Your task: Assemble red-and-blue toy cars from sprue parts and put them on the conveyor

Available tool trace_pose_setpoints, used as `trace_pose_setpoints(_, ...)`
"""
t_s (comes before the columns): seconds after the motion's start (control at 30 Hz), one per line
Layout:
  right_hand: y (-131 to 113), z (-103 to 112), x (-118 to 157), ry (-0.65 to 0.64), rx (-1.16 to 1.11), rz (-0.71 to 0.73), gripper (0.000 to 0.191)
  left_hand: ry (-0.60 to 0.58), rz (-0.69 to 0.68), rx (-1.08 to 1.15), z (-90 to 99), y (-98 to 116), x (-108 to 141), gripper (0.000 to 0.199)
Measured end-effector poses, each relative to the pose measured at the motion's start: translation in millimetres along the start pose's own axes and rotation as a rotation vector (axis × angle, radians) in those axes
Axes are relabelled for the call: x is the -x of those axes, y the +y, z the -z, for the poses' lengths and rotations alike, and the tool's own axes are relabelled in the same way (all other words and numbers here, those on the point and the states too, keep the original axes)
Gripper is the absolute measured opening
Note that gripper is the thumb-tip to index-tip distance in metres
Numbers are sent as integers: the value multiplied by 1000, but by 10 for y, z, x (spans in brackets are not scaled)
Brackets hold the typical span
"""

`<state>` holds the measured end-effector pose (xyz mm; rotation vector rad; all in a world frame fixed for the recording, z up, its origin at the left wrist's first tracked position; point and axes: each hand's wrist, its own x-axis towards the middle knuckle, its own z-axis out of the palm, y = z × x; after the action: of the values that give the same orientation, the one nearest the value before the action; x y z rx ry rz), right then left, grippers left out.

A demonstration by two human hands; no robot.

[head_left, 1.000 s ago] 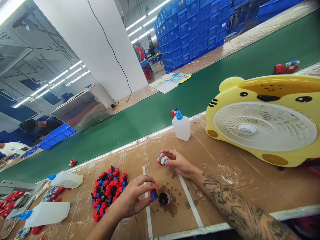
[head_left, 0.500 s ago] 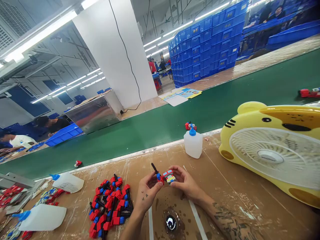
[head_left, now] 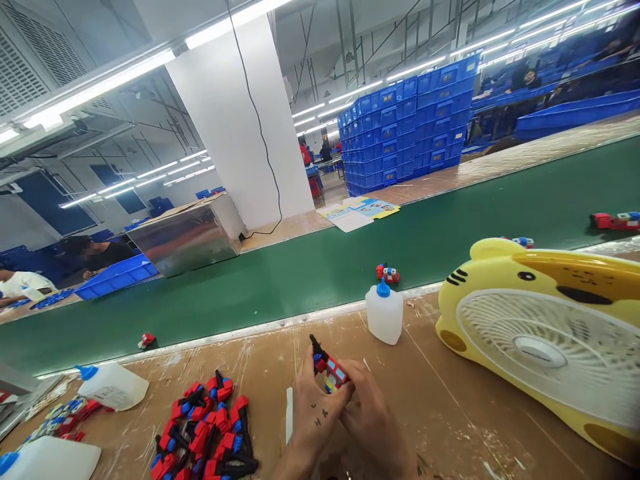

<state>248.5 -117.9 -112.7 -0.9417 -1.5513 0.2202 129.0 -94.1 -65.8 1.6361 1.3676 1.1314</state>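
Left hand [head_left: 314,412] and right hand [head_left: 369,403] together above bench [head_left: 440,407], fingers of both pinching red-blue toy [head_left: 336,371] between them, black rod [head_left: 315,345] jutting out. Step looks like pressing parts together; next move seems to call for an even, aligned push. Marks on crates [head_left: 400,137], fan [head_left: 537,347] hub: unreadable.

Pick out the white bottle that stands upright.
The bottle beside the yellow fan, its blue cap pointing up; the other two bottles, at far left, lie on their sides.
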Motion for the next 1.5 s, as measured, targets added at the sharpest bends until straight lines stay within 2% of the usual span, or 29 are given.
trace_pose_setpoints(0.07, 44, -14, 28, -49, 21, -98, 59, -71, -61, -154, 103, -26, -209, 47)
trace_pose_setpoints(0.17, 117, -34, 47, -142, 28, -220, 61, -147, -60, -481, 258, -69, -725, 43)
trace_pose_setpoints(0.3, 167, -41, -8, -230, -5, -293, 46, -194, -11, -715, 318, -91, -1604, 47)
trace_pose_setpoints(0.43, 184, -30, -72, -325, 27, -362, 27, -301, 99, -897, 272, -118, -2324, 34)
trace_pose_setpoints(0.53, 195, -19, -84, -371, 51, -381, 21, -388, 195, -980, 197, -183, -2626, 29)
trace_pose_setpoints(0.63, 198, -4, -87, -395, 63, -377, 18, -437, 231, -998, 88, -289, -2707, 31)
trace_pose_setpoints(0.73, 195, 5, -99, -422, 89, -379, 12, -416, 189, -962, -6, -403, -2613, 36)
trace_pose_setpoints(0.8, 198, 3, -106, -437, 113, -387, 8, -389, 134, -917, -10, -465, -2497, 50)
trace_pose_setpoints(0.9, 219, -7, -94, -444, 109, -410, 10, -374, 75, -844, 187, -533, -2308, 85)
trace_pose_setpoints(0.93, 231, -11, -81, -446, 97, -416, 12, -374, 70, -826, 327, -552, -2245, 90)
trace_pose_setpoints(1.0, 264, -18, -46, -455, 71, -424, 17, -365, 79, -805, 727, -587, -2112, 85)
trace_pose_setpoints(1.1, 321, -35, 10, -472, 35, -439, 23, -294, 132, -809, 1550, -636, -1831, 62)
trace_pose_setpoints(1.2, 334, -55, 29, -457, -10, -461, 28, -158, 218, -832, 2401, -687, -1363, 52)
trace_pose_setpoints(1.27, 302, -62, 20, -420, -33, -483, 31, -76, 259, -830, 2851, -743, -944, 48)
trace_pose_setpoints(1.37, 241, -67, -1, -393, -32, -515, 33, 5, 270, -805, 3259, -889, -258, 52)
trace_pose_setpoints(1.43, 242, -70, -6, -413, -20, -519, 34, 38, 271, -787, 3357, -1022, 139, 60)
trace_pose_setpoints(1.5, 293, -73, -1, -463, -5, -512, 33, 52, 270, -764, 3335, -1167, 414, 68)
